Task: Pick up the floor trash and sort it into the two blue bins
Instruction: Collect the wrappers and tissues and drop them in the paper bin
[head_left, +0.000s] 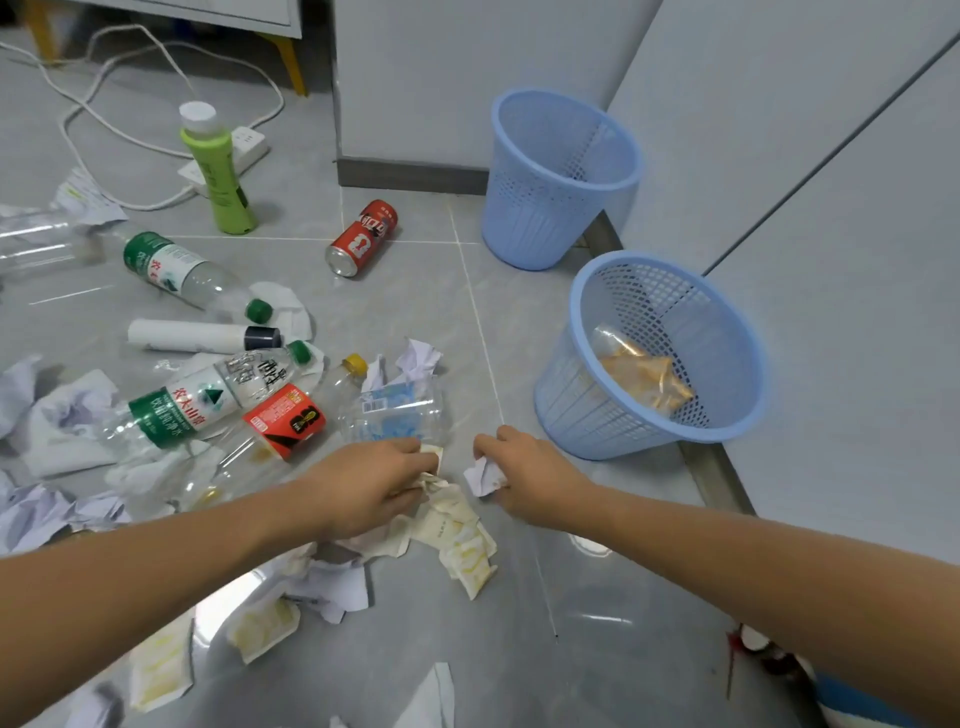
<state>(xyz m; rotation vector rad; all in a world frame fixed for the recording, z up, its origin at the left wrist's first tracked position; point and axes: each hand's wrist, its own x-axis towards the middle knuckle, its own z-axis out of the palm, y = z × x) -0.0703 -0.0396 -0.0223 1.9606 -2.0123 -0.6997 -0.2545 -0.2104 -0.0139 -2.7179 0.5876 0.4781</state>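
Note:
Two blue mesh bins stand by the wall at the right: the far bin (558, 176) looks empty, the near bin (649, 358) holds a golden snack wrapper (641, 376). My left hand (363, 486) grips a cream wrapper (457, 530) lying on the floor. My right hand (530, 475) holds a crumpled white paper ball (483, 478) just left of the near bin. A clear plastic container (395, 413) lies right above my left hand. Plastic bottles (208, 400), a red can (362, 238) and crumpled papers (415, 358) are scattered to the left.
A green bottle (218, 171) stands upright near a white power strip (228, 156) with cables at the back left. A white tube (202, 336) lies among the bottles. More wrappers (262, 626) and paper lie near the bottom. Grey cabinet doors (831, 208) rise at the right.

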